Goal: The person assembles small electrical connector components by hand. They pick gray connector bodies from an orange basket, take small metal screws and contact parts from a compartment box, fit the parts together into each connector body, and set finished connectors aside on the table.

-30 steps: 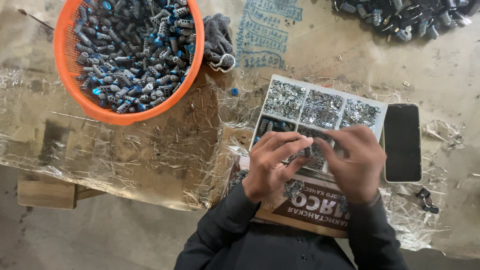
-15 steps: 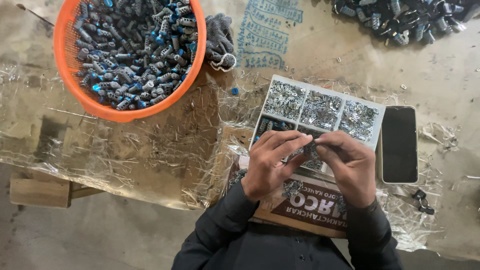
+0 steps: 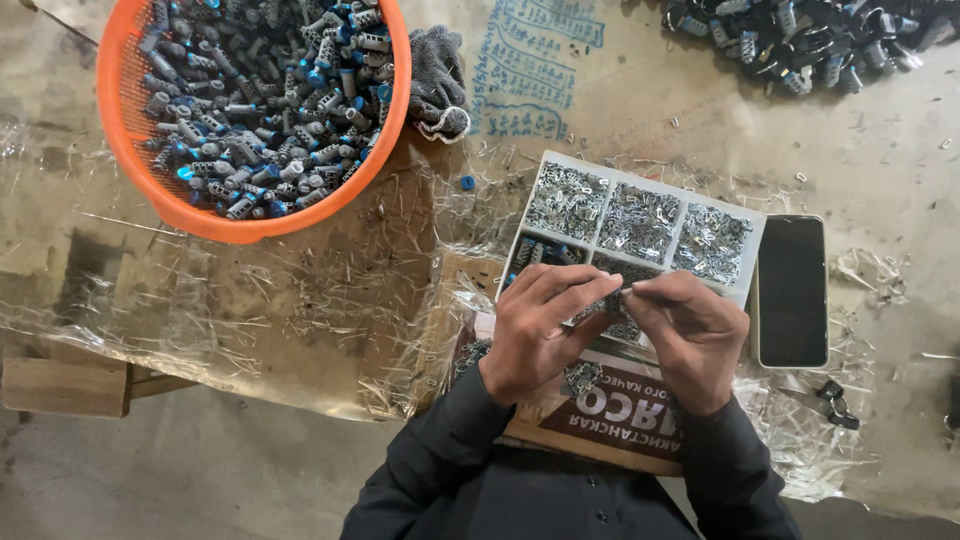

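My left hand (image 3: 545, 325) and my right hand (image 3: 685, 335) meet fingertip to fingertip over a white compartment tray (image 3: 748, 222) filled with several small shiny metal clips. Between the fingertips is a small grey part (image 3: 622, 291), pinched by both hands. The tray's near-left compartment holds blue and grey parts (image 3: 540, 252). Under my wrists lies a brown cardboard box (image 3: 600, 415) with white lettering.
An orange basket (image 3: 130, 150) of grey and blue cylindrical parts stands at the far left. A grey knitted glove (image 3: 437, 85) lies beside it. A dark phone (image 3: 792, 290) lies right of the tray. A heap of dark parts (image 3: 800, 40) sits at the far right. Crinkled clear plastic covers the bench.
Both hands have stayed over the tray, with the fingertips drawn a little closer together around the small part. The view has shifted slightly.
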Available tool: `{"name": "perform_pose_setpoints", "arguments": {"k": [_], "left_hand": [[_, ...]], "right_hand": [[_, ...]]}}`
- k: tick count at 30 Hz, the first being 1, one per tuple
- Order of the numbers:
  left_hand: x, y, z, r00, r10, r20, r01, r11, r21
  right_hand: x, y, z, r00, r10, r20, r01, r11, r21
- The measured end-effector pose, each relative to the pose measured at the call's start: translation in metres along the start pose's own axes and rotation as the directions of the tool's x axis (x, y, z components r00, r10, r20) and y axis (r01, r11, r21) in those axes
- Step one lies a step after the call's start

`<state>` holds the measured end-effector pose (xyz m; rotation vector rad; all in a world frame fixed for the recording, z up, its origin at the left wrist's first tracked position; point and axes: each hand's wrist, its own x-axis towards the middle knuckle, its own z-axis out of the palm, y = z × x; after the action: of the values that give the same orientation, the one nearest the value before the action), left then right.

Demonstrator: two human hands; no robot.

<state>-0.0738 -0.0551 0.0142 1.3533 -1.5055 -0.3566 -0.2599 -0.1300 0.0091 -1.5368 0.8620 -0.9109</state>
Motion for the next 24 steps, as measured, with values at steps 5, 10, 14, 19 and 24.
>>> {"name": "perform_pose_setpoints", "arguments": {"k": [5, 10, 14, 19, 24], "left_hand": [[0.000, 0.002, 0.000, 1.000, -0.015, -0.002, 0.015, 1.000, -0.016], [0.002, 0.003, 0.001, 1.000, -0.020, 0.008, 0.021, 1.000, -0.019], [0.002, 0.004, -0.002, 1.000, 0.000, 0.019, 0.001, 1.000, -0.018], [0.007, 0.009, 0.002, 1.000, 0.013, -0.007, -0.013, 0.999, 0.049], [0.007, 0.015, 0.006, 1.000, 0.006, -0.018, -0.004, 0.996, 0.089]], "right_hand": [[0.000, -0.001, 0.002, 1.000, -0.025, -0.015, 0.024, 0.998, -0.055], [0.001, -0.002, 0.003, 0.999, -0.046, -0.023, 0.043, 0.994, -0.102], [0.002, 0.000, 0.006, 0.997, -0.054, -0.046, 0.048, 0.989, -0.137], [0.005, 0.001, 0.005, 0.984, -0.174, -0.041, 0.158, 0.956, -0.249], [0.007, -0.006, -0.001, 0.998, -0.059, -0.024, 0.054, 0.982, -0.179]]}}
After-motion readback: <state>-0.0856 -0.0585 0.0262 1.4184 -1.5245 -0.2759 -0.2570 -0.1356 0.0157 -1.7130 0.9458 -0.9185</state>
